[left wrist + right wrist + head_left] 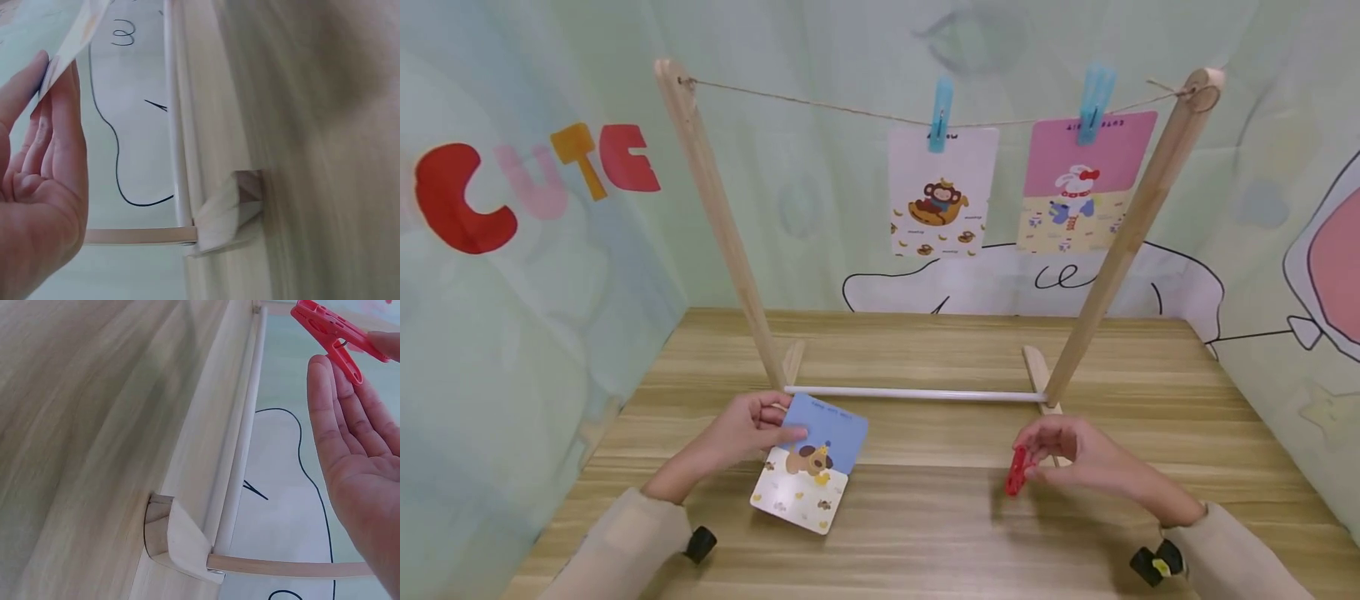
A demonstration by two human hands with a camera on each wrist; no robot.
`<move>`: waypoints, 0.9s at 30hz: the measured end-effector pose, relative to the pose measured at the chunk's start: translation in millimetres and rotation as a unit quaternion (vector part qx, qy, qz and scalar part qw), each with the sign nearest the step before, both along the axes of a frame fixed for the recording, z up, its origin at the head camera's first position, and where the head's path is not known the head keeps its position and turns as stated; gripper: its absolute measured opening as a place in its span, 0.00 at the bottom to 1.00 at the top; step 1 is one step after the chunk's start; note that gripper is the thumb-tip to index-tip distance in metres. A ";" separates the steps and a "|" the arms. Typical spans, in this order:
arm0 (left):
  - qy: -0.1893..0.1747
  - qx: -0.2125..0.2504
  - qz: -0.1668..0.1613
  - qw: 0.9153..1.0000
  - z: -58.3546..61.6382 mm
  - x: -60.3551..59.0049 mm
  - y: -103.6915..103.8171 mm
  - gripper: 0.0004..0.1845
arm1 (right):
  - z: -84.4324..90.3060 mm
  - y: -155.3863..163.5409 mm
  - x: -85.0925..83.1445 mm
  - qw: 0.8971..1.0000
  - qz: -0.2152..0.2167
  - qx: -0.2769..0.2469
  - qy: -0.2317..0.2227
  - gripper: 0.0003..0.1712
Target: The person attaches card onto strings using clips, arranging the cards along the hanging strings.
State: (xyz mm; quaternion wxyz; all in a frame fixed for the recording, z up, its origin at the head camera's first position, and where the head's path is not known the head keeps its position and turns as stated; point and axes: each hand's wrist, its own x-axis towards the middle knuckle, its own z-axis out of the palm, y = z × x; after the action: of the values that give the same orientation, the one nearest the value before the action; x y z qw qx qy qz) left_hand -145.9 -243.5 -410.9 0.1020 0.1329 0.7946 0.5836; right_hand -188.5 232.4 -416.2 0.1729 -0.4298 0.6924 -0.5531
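A card with a brown dog on blue and cream (808, 473) is tilted up off the wooden table (925, 533). My left hand (772, 427) pinches its upper left edge, thumb on top. In the left wrist view the fingertips (44, 69) hold the card's edge (78, 31). My right hand (1047, 454) pinches a red clothespin (1018, 471) just above the table, right of centre. The right wrist view shows the red clothespin (326, 332) beyond my straight fingers (340, 425), held at its far end.
A wooden rack (718, 217) stands mid-table with a white crossbar (917, 393) and a string (820, 107) on top. A monkey card (942, 192) and a pink cat card (1078, 183) hang from blue pegs (940, 115). Printed cloth walls surround the table.
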 end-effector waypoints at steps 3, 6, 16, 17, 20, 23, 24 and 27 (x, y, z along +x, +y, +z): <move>0.006 -0.005 0.006 1.000 4.2 -0.6 0.3 0.16 | -0.4 -0.4 -1.4 1.000 0.003 -0.003 -0.005 0.16; 0.012 -0.006 0.006 1.000 6.8 -1.2 -0.2 0.16 | -1.5 -1.4 -2.5 1.000 0.001 -0.003 -0.002 0.15; 0.000 -0.003 0.024 1.000 12.2 -3.6 -2.9 0.16 | 4.5 -4.7 -7.2 1.000 -0.010 -0.005 0.016 0.17; 0.001 0.000 0.025 1.000 13.6 -3.9 -3.1 0.16 | 5.8 -5.3 -7.6 1.000 -0.011 -0.006 0.019 0.18; 0.008 0.004 0.030 1.000 16.8 -5.4 -4.1 0.16 | 10.2 -7.9 -9.5 0.999 -0.006 -0.010 0.031 0.19; 0.020 0.004 0.035 0.999 20.8 -6.6 -5.4 0.15 | 16.0 -11.2 -11.9 0.999 -0.001 -0.014 0.044 0.20; 0.023 0.003 0.038 0.999 22.0 -7.1 -5.8 0.15 | 18.1 -12.4 -12.9 0.999 0.000 -0.015 0.048 0.20; 0.031 0.000 0.047 0.998 26.4 -8.0 -7.7 0.14 | 24.8 -15.6 -15.7 0.998 0.001 -0.012 0.057 0.20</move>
State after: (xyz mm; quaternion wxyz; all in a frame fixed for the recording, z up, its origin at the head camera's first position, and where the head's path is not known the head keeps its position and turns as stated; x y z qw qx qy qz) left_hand -153.9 -251.2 -384.6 0.0492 0.1133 0.8029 0.5832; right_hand -204.2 216.8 -391.4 0.1288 -0.4633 0.6937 -0.5362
